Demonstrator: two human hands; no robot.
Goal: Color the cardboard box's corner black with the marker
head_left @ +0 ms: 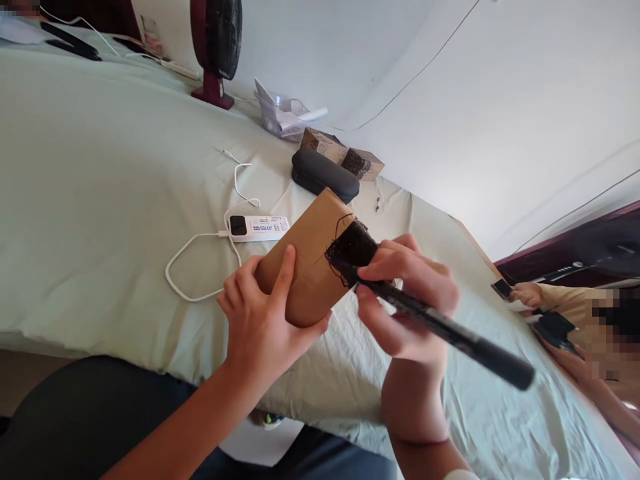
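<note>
A brown cardboard box [305, 267] is held tilted above the cloth-covered table by my left hand [265, 313], whose thumb and fingers wrap its near end. Black ink scribbles [350, 250] cover the end of the box on the right. In my right hand [407, 293] is a black marker [445, 323], pinched near its tip. The tip points at the edge of the black patch; my fingers partly hide it, so I cannot tell whether it touches. The marker's thick rear end slants down to the right.
Behind the box lie a black case [325, 175] and brown boxes with black markings [367, 163]. A white power bank [260, 228] with a white cable [193, 298] is on the left. Farther back stand a fan [215, 47] and a plastic basket [280, 117]. Another person's hand [525, 293] is at right.
</note>
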